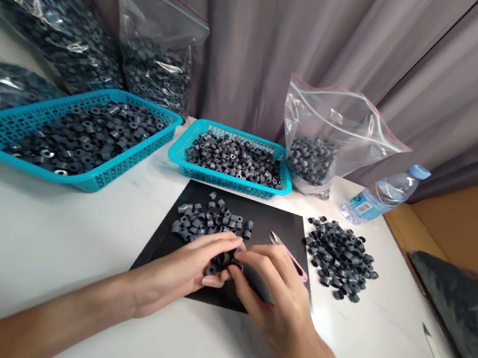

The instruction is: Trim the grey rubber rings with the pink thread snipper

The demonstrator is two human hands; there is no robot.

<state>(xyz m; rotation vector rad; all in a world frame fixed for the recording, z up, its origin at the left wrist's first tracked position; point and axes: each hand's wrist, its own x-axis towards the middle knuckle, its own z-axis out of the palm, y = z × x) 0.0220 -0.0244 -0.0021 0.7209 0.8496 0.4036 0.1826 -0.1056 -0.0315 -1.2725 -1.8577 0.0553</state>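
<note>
White table [93,326] is holding two blue baskets [227,181] of gray parts, upper left and center; left hand [187,262] is cupping parts, right hand [279,282] pinching one.

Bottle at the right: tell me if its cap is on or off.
On; the blue cap sits over the neck of the clear bottle.

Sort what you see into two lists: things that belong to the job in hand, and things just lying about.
Likely in the job:
- gray parts
- mat
- baskets
- bags

Probably lying about:
- bottle
- snips, not held, though perhaps a job tool
</note>
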